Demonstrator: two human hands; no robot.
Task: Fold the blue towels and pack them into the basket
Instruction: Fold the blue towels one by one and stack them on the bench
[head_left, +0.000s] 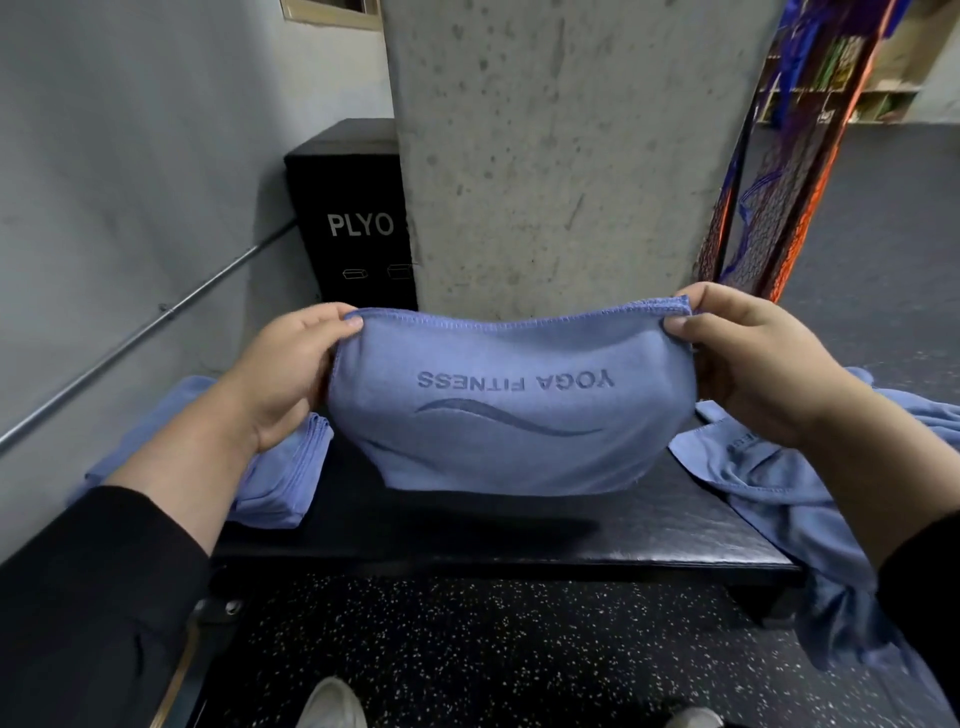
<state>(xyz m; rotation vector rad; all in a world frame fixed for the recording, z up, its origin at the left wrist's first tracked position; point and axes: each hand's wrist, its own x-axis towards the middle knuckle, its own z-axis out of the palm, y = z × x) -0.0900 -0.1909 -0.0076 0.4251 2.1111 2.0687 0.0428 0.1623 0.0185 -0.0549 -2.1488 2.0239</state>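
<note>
A concrete pillar (561, 145) fills the twelve o'clock of the view, with a black box marked PLYO (353, 218) just beside it at eleven o'clock. Below them, across the middle, runs a black padded bench (519, 525) standing on speckled rubber floor (493, 649). At three to four o'clock a loose heap of unfolded blue towels (810, 499) lies on the bench end and spills over its edge toward the floor. At nine o'clock a stack of folded towels (283, 483) sits on the bench's other end, partly behind the left forearm. No basket shows anywhere in the view.

In the centre hangs the towel in hand (511, 415), doubled over, its stitched edges uppermost and its fold hanging down clear of the bench; the words YOGA FITNESS read upside down on its near face. The left hand (291, 374) pinches the top corner at ten o'clock, thumb on the near face. The right hand (753, 358) pinches the opposite top corner at two o'clock in the same manner. Both hands grasp cloth; neither is free.

The towel's long axis runs nine to three, hand to hand, level and slightly slack in the middle. The next fold likely brings one corner across to the other, and the finished stack lies nearer the left hand.
</note>
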